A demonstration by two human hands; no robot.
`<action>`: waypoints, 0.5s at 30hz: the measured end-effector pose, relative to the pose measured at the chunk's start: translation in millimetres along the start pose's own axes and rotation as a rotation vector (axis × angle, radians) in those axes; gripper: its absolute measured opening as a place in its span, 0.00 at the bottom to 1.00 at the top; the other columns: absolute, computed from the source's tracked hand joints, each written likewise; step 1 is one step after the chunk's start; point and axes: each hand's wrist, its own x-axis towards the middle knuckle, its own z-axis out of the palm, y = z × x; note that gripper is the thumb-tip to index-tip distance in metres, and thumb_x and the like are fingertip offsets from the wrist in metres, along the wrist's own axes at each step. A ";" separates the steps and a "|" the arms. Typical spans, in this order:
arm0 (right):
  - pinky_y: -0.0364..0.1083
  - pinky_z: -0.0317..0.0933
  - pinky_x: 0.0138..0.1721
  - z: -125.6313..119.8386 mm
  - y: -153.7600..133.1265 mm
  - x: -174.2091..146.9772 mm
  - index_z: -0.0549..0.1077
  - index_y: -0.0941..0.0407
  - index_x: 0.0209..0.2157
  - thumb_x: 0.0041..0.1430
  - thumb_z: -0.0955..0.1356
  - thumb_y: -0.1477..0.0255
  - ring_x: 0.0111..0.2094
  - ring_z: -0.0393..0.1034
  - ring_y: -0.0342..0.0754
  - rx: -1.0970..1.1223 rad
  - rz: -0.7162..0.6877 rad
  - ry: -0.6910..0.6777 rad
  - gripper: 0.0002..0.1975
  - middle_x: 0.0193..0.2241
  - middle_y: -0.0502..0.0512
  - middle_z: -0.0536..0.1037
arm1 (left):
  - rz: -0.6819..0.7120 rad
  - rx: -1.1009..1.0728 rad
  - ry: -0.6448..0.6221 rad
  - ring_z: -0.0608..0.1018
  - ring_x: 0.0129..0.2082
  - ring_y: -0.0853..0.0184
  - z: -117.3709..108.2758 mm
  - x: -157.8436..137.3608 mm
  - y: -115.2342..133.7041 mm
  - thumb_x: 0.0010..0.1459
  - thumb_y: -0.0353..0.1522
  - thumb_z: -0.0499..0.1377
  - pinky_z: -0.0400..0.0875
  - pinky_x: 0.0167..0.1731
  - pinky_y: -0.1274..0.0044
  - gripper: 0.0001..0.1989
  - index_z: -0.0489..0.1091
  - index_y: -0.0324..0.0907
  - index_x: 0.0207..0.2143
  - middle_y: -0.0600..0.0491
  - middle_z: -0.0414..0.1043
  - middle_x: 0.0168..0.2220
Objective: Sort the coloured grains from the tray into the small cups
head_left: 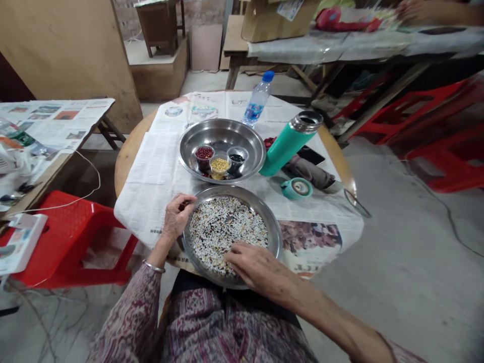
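A round metal tray (275, 229) close to my body holds a spread mix of white grains, dark beans and yellow kernels. My left hand (177, 217) is at its left rim, fingers curled, with something dark red partly showing between them. Over the near right part of the tray, my right hand (251, 262) has its fingertips pressed together down at the grains; what they pinch is hidden. Behind stands a metal basin (219, 128) with small clear cups inside: a cup of red beans (204, 155), a cup of yellow beans (220, 165) and a cup of black beans (236, 159).
Right of the basin are a green flask (289, 146) without its lid, the green lid (297, 188) and a water bottle (259, 98). Newspaper (145, 166) covers the round table. A red stool (79, 242) is at left; a person's arm (440, 12) shows at far right.
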 end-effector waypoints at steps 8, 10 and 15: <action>0.46 0.63 0.39 -8.3 7.6 37.4 0.73 0.54 0.45 0.63 0.63 0.81 0.45 0.68 0.50 -0.090 -0.040 0.043 0.13 0.43 0.56 0.76 | 0.005 -0.019 -0.001 0.70 0.30 0.71 -0.1 -1.7 3.8 0.52 0.25 0.58 0.64 0.32 0.79 0.09 0.76 0.41 0.34 0.56 0.70 0.31; 0.47 0.64 0.40 -12.8 16.1 51.5 0.73 0.55 0.48 0.64 0.62 0.81 0.48 0.67 0.52 -0.159 0.074 0.160 0.15 0.46 0.59 0.75 | 0.006 -0.018 0.002 0.70 0.30 0.71 0.1 -2.2 3.3 0.53 0.25 0.58 0.64 0.32 0.79 0.09 0.76 0.41 0.34 0.56 0.71 0.31; 0.53 0.65 0.46 -15.2 23.9 72.2 0.71 0.56 0.53 0.67 0.63 0.69 0.50 0.64 0.57 -0.202 0.254 0.347 0.16 0.49 0.63 0.74 | 0.014 -0.001 -0.004 0.72 0.32 0.70 -0.2 -2.3 2.3 0.53 0.24 0.58 0.65 0.33 0.78 0.09 0.76 0.41 0.35 0.55 0.72 0.33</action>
